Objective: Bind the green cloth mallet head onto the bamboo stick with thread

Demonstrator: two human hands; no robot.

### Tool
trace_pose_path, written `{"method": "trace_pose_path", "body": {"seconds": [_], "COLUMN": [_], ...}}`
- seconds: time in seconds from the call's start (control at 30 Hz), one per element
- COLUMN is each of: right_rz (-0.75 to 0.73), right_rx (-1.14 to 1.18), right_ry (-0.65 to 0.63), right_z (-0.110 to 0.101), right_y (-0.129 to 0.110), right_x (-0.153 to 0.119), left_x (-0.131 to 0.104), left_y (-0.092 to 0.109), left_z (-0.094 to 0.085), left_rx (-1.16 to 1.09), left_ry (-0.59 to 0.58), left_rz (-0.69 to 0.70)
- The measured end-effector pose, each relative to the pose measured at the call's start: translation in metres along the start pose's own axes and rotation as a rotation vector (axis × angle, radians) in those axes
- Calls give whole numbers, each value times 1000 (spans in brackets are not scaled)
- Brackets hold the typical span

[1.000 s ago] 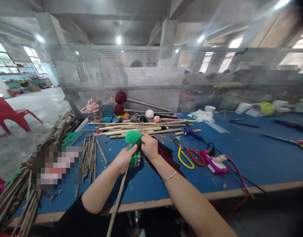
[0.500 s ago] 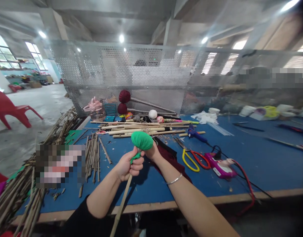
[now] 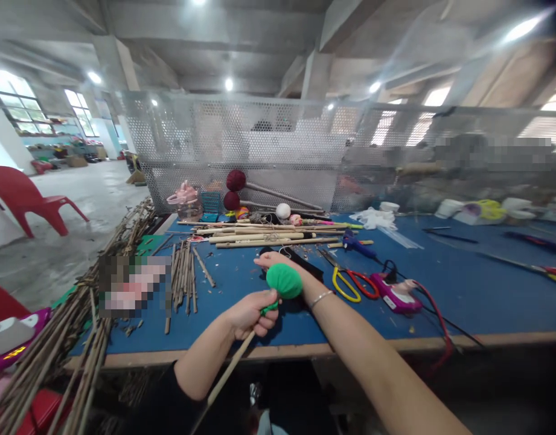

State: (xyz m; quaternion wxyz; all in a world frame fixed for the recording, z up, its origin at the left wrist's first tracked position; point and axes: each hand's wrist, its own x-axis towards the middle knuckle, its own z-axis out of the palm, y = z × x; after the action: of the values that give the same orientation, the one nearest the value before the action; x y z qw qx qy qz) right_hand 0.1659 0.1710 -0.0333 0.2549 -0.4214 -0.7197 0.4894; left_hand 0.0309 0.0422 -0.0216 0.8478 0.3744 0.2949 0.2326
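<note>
Two bare hands work above the near edge of a blue-topped table with a pale wooden rim. The left hand is clenched around a thin bamboo stick just below its head, with gathered green cloth pinched between the fingers; the stick slants down toward the person's body. At the top of the stick sits a round green cloth-covered ball, held above the table, tilted to the right. The right hand reaches in behind the ball, mostly hidden by it, with a finger pointing left beyond it; whether it grips anything cannot be told. A thin silver bangle rings the right wrist. Just beyond the hands lies a dark piece of fabric on the table. To the right lie yellow-and-red handled scissors, and just beside them a pink-purple glue gun with a red cord. Farther back, a row of long pale bamboo sticks lies crosswise, and behind it two dark red balls on sticks lean near the perforated metal screen. A heap of rough thin bamboo canes covers the left end of the table.
</note>
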Motion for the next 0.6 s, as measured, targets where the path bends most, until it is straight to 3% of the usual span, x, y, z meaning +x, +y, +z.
{"method": "trace_pose_path", "body": {"seconds": [0.13,0.23,0.33,0.43,0.53,0.6], "right_rz": [-20,-176,-329,-382,-275,-203], "right_rx": [-229,-452,-547,-533,-410,-316], "right_ry": [-234,-230,-141,91,266,312], "right_z": [-5,3,10,12,18,26], "right_y": [-55,-103,-122,-95,-46,-19], "right_x": [-15,-41,-72,-90,-90,-81], "left_x": [-2,0,-4,-16,-26,-29], "left_y": [-25,-31,-26,-19,-16,-16], "left_z": [9,8,-2,-15,-26,-30], "left_rx": [213,286,273,150,32,-40], "left_ry": [280,525,738,668,543,500], "left_rz": [141,327,453,496,514,486]}}
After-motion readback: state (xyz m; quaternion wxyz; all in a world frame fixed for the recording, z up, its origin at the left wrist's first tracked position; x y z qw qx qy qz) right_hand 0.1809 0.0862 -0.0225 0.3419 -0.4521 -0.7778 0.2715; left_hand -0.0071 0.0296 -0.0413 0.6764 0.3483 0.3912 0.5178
